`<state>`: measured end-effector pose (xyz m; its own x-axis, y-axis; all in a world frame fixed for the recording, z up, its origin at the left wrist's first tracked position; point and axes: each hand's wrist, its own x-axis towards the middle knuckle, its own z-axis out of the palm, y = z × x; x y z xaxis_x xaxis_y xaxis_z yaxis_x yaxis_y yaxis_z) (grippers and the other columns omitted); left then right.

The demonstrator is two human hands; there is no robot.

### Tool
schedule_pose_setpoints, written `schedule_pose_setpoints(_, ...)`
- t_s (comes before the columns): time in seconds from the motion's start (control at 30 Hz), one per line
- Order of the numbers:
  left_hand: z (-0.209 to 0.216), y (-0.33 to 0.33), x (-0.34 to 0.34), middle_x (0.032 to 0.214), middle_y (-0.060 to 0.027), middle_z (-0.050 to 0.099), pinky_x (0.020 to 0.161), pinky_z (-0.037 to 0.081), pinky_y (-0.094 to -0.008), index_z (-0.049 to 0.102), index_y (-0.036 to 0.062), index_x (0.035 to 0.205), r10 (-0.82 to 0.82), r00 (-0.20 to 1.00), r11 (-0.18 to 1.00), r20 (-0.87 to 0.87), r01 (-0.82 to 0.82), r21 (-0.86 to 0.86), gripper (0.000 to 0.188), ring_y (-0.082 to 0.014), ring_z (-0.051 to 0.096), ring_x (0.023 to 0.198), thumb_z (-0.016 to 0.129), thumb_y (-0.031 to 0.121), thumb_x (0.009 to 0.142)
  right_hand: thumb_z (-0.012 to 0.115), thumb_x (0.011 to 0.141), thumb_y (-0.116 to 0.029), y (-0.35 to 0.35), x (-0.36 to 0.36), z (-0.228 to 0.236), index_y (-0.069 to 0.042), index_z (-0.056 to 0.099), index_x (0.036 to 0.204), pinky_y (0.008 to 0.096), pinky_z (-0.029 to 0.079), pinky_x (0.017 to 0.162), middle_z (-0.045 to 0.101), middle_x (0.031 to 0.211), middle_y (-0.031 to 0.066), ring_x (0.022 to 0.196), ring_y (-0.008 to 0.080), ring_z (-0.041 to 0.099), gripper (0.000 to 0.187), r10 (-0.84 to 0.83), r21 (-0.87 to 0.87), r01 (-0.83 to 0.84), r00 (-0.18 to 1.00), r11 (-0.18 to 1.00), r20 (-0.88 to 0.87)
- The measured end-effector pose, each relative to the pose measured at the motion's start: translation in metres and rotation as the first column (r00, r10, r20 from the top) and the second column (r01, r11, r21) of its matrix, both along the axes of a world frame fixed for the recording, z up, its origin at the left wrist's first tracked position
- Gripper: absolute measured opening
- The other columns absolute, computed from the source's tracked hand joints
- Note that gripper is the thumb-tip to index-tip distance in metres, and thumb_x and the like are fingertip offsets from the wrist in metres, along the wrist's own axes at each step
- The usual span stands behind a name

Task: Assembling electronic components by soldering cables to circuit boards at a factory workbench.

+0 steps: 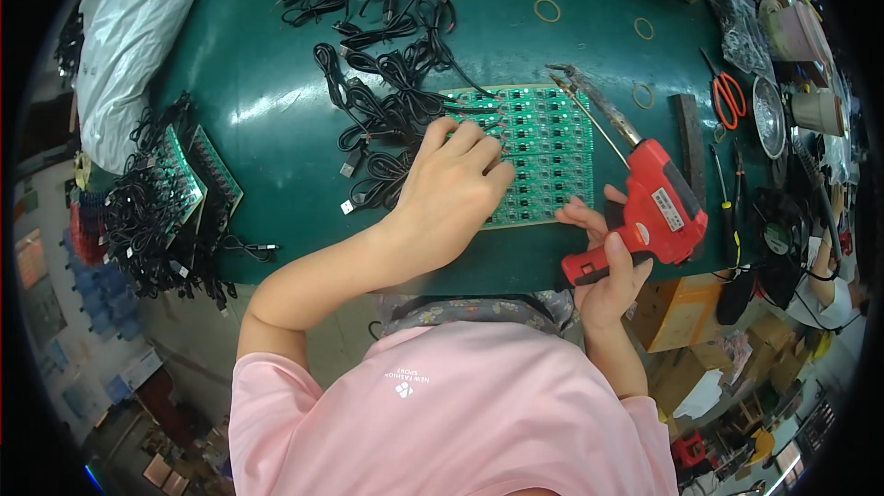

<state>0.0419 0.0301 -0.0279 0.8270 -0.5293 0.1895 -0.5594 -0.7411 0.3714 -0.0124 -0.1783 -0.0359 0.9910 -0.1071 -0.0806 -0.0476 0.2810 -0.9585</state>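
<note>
green tabletop [258, 45] — right hand [612, 291] holds red soldering gun [658, 201].

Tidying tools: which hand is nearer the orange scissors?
Right: the right hand holds the red soldering gun, left of the scissors; the left hand is farther left, at the circuit boards.

The circuit panel [561, 163] is laid on the workbench [262, 49], flanked by cable bundles [398, 74] on its left and a soldering gun [650, 194] on its right; wired boards [190, 175] are placed at near left, scissors [720, 81] at far right.
</note>
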Motion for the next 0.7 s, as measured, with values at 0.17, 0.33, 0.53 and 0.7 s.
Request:
schedule_pose_setpoints(0.17, 0.0, -0.002, 0.006, 0.083, -0.0046, 0.055, 0.087, 0.038, -0.0394, 0.065, 0.0072, 0.084, -0.038, 0.998, 0.999, -0.049, 0.039, 0.013, 0.008, -0.0243, 0.052, 0.087, 0.068, 0.006, 0.077, 0.048, 0.091, -0.016, -0.004, -0.003, -0.006, 0.009, 0.029, 0.135, 0.0551, 0.042, 0.101, 0.053, 0.119, 0.0249, 0.094, 0.0362, 0.067, 0.054, 0.036, -0.011, -0.036, 0.999, 0.999, 0.027)
schedule_pose_setpoints(0.33, 0.002, -0.008, 0.006, 0.086, -0.0055, 0.054, 0.089, 0.036, -0.0423, 0.062, 0.0071, 0.088, -0.026, 0.994, 0.997, -0.105, 0.033, 0.064, 0.011, -0.0254, 0.05, 0.092, 0.067, 0.006, 0.078, 0.049, 0.09, -0.015, -0.002, -0.002, -0.008, 0.011, 0.031, 0.133, 0.0541, 0.043, 0.1, 0.054, 0.118, 0.0263, 0.095, 0.0366, 0.067, 0.053, 0.005, -0.014, -0.004, 0.999, 1.0, 0.042)
schedule_pose_setpoints(0.53, -0.005, -0.009, -0.005, 0.089, -0.0056, 0.055, 0.09, 0.034, -0.0421, 0.062, 0.0073, 0.088, 0.065, 0.996, 0.997, -0.069, -0.067, -0.03, 0.012, -0.0257, 0.05, 0.094, 0.068, 0.004, 0.078, 0.05, 0.088, -0.014, -0.006, -0.003, -0.015, 0.014, 0.031, 0.132, 0.0507, 0.044, 0.099, 0.058, 0.113, 0.0276, 0.098, 0.0371, 0.066, 0.055, 0.008, -0.007, -0.008, 0.999, 1.0, 0.038)
schedule_pose_setpoints(0.7, -0.001, -0.006, -0.004, 0.087, -0.0054, 0.056, 0.09, 0.033, -0.0413, 0.062, 0.0069, 0.086, 0.075, 0.988, 0.99, -0.135, -0.09, -0.107, 0.011, -0.0251, 0.05, 0.093, 0.068, 0.003, 0.078, 0.05, 0.088, -0.014, -0.004, -0.004, -0.013, 0.013, 0.031, 0.132, 0.051, 0.044, 0.099, 0.057, 0.114, 0.0278, 0.098, 0.0372, 0.066, 0.055, -0.005, -0.007, 0.006, 0.998, 1.0, 0.056)
